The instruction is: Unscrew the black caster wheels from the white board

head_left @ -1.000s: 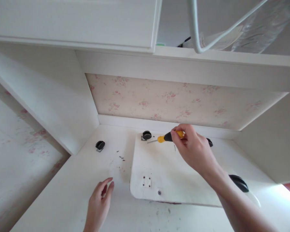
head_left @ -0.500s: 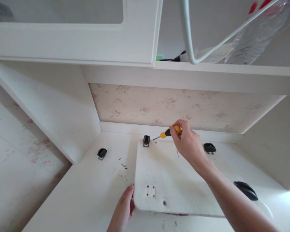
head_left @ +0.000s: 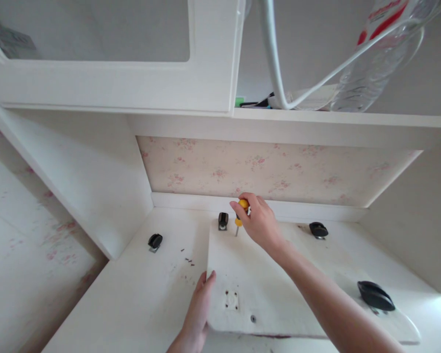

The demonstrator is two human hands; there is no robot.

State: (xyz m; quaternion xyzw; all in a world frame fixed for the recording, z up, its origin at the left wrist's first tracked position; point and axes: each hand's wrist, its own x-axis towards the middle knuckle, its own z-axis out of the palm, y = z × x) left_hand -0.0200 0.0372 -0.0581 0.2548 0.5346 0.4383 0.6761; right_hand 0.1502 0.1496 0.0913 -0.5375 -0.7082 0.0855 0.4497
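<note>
a second ago the left hand (head_left: 198, 309) lay flat on the bare surface (head_left: 132, 299) well left of the white board (head_left: 279, 289); now it has slid right and its fingers rest on the board's near left corner, beside the four small holes (head_left: 232, 300) there. the screwdriver (head_left: 239, 214), which pointed left and nearly level before, now stands close to upright, its tip set down on the board's far left part just right of the black caster (head_left: 223, 220) mounted at that corner. the right hand (head_left: 259, 223) has its grip pressed together around the yellow and black handle, pinching it from above. the left grip is loosely spread, pressing on the board and closed on nothing. a loose caster (head_left: 155, 241) sits on the surface to the left, with small dark screws (head_left: 188, 259) scattered between it and the board.
</note>
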